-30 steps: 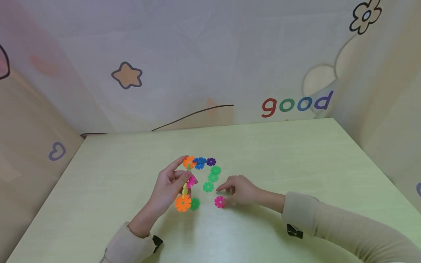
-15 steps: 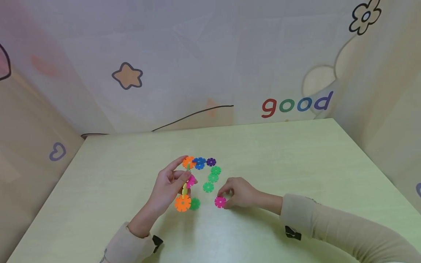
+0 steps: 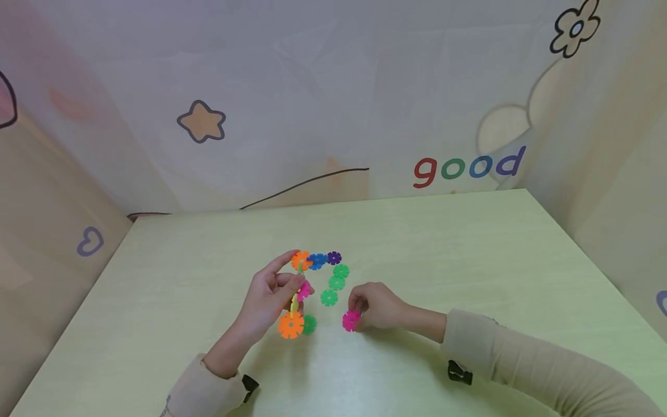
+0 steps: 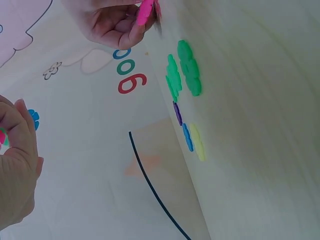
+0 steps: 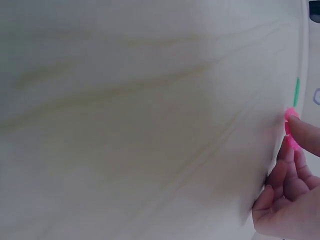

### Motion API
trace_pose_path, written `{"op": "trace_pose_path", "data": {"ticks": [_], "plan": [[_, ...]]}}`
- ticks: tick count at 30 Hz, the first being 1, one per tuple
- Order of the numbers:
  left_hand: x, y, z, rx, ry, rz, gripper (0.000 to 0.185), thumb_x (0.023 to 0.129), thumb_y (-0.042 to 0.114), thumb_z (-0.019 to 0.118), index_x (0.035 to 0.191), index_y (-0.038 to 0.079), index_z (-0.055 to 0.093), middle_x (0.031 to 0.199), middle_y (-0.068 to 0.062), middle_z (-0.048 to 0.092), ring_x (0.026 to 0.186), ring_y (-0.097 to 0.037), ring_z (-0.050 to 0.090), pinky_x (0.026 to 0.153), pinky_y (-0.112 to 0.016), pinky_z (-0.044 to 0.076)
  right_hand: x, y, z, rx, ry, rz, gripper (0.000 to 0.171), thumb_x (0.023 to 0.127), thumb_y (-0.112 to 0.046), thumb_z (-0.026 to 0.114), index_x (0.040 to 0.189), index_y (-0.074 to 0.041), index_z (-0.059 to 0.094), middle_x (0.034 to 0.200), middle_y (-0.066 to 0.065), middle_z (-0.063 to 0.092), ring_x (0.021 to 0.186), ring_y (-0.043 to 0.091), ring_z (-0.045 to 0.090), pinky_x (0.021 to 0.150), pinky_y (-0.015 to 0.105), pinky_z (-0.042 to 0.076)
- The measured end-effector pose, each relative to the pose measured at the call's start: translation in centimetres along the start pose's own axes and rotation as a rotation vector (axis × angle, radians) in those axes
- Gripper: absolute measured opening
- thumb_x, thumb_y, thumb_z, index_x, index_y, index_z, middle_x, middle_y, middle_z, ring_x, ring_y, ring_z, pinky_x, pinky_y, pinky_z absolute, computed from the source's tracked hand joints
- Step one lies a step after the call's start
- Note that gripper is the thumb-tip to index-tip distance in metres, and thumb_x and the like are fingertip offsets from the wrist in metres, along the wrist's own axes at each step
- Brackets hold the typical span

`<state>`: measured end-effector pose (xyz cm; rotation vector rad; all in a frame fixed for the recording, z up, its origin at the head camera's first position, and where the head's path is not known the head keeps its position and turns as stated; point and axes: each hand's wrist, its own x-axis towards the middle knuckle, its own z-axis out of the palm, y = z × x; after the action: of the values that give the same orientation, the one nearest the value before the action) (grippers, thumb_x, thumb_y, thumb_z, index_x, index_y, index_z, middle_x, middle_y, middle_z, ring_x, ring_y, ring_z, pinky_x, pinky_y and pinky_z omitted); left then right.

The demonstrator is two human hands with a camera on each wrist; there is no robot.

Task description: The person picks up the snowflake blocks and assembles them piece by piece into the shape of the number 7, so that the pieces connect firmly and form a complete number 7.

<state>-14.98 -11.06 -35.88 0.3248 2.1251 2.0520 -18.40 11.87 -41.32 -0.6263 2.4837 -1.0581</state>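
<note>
In the head view my left hand (image 3: 266, 301) grips a linked chain of notched snowflake discs, thumb on its pink disc (image 3: 304, 290). An orange disc (image 3: 301, 260) forms the chain's far end, and another orange disc (image 3: 290, 325) its near end, with a green disc (image 3: 310, 324) beside that. Between lies a yellow disc (image 3: 294, 304). My right hand (image 3: 380, 307) pinches a separate pink snowflake disc (image 3: 351, 321) between thumb and fingers; it also appears as a pink disc (image 5: 291, 114) in the right wrist view, partly covered by the thumb.
Loose green discs (image 3: 337, 282) lie on the table (image 3: 427, 249) between the hands, with a purple disc (image 3: 334, 258) behind them. The left wrist view shows a blue disc (image 4: 187, 137) and a yellow disc (image 4: 198, 142) lying there too. A printed curtain (image 3: 312, 104) stands behind the table.
My right hand has closed its thumb and fingers on the pink disc and shifted it slightly right. The left hand stays nearly still with the chain.
</note>
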Motion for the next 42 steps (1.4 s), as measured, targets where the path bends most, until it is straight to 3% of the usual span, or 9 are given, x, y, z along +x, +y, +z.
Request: {"op": "trace_pose_path", "data": {"ticks": [7,14,20,24,29,37,42], "plan": [[-0.1,0.0,0.0,0.007,-0.004,-0.019,0.05,0.092,0.008,0.056,0.137,0.006,0.035,0.083,-0.011,0.067,0.054,-0.019,0.061,0.055,-0.025,0.051,-0.2,0.3,-0.8,0.127,-0.054,0.005,0.02,0.076,-0.002,0.072,0.094,-0.005,0.066,0.073,0.0,0.06,0.064,0.015,0.052,0.055,0.026,0.045],[0.0,0.2,0.3,0.002,-0.044,-0.041,0.049,0.092,0.007,0.055,0.134,0.004,0.032,0.086,-0.013,0.067,0.056,-0.02,0.063,0.052,-0.024,0.05,-0.8,0.0,-2.0,0.172,-0.046,-0.119,0.031,0.082,-0.005,0.067,0.112,-0.002,0.064,0.068,0.0,0.053,0.064,0.014,0.048,0.056,0.022,0.04],[-0.2,0.0,0.2,-0.018,-0.1,0.011,0.054,0.093,0.006,0.052,0.141,0.008,0.029,0.083,-0.009,0.065,0.056,-0.018,0.062,0.055,-0.025,0.052,-1.4,-0.9,-2.6,0.258,0.008,-0.192,0.032,0.084,-0.006,0.066,0.114,0.003,0.061,0.078,0.002,0.06,0.067,0.022,0.054,0.059,0.027,0.049],[-0.2,-0.1,0.3,-0.046,-0.138,0.033,0.052,0.093,0.007,0.051,0.141,0.004,0.03,0.081,-0.006,0.065,0.056,-0.015,0.061,0.056,-0.025,0.052,-1.8,-1.6,-3.0,0.35,0.063,-0.181,0.032,0.084,-0.005,0.064,0.116,0.001,0.06,0.082,0.006,0.062,0.076,0.036,0.058,0.067,0.04,0.053],[-0.2,-0.1,0.3,-0.044,-0.135,0.041,0.052,0.092,0.006,0.053,0.14,0.006,0.032,0.078,-0.005,0.064,0.054,-0.014,0.06,0.055,-0.023,0.051,-2.0,-2.1,-3.2,0.428,0.125,-0.152,0.036,0.083,-0.006,0.067,0.117,0.0,0.06,0.088,0.007,0.064,0.083,0.042,0.059,0.071,0.038,0.054],[-0.1,-0.1,0.6,0.049,-0.1,0.058,0.051,0.087,0.005,0.061,0.134,0.006,0.04,0.072,-0.005,0.061,0.05,-0.014,0.053,0.045,-0.023,0.046,-2.3,-2.9,-3.4,0.509,0.214,-0.164,0.039,0.08,-0.006,0.07,0.116,0.003,0.06,0.079,0.007,0.064,0.071,0.022,0.063,0.069,0.031,0.054],[-0.1,-0.1,0.8,0.051,-0.116,0.093,0.052,0.087,0.002,0.06,0.135,0.003,0.04,0.07,-0.004,0.059,0.049,-0.012,0.049,0.043,-0.024,0.045,-2.5,-3.2,-3.4,0.549,0.259,-0.161,0.038,0.08,-0.005,0.07,0.116,0.003,0.06,0.076,0.007,0.064,0.071,0.022,0.064,0.07,0.029,0.054]]}}
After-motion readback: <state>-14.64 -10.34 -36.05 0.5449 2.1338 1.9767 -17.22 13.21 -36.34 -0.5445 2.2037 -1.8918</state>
